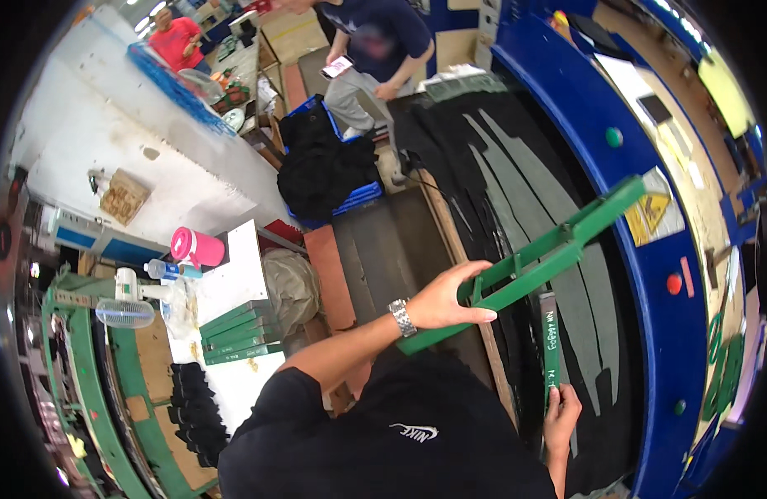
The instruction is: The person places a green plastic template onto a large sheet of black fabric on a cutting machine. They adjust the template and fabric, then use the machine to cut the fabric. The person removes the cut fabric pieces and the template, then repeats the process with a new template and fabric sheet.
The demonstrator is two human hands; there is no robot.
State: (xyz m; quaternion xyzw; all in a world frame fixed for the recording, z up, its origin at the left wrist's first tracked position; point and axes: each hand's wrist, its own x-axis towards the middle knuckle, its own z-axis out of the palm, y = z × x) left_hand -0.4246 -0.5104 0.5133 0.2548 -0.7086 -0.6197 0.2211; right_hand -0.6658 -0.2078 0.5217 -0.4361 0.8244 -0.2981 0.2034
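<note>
My left hand grips the near end of a long green cutting die, a narrow open frame with cross braces. It is raised at a slant over the black sheet material, its far end pointing up and right. Beside it, my right hand pinches the lower end of a second, narrower green cutting die with white handwriting on its side. That die is over the material; whether it touches is unclear. Long grey strip-shaped gaps run through the black material.
A blue machine beam with buttons borders the right side. On my left, several green dies lie on a white table near a pink jug and a fan. Ahead are blue crates of black pieces and a person holding a phone.
</note>
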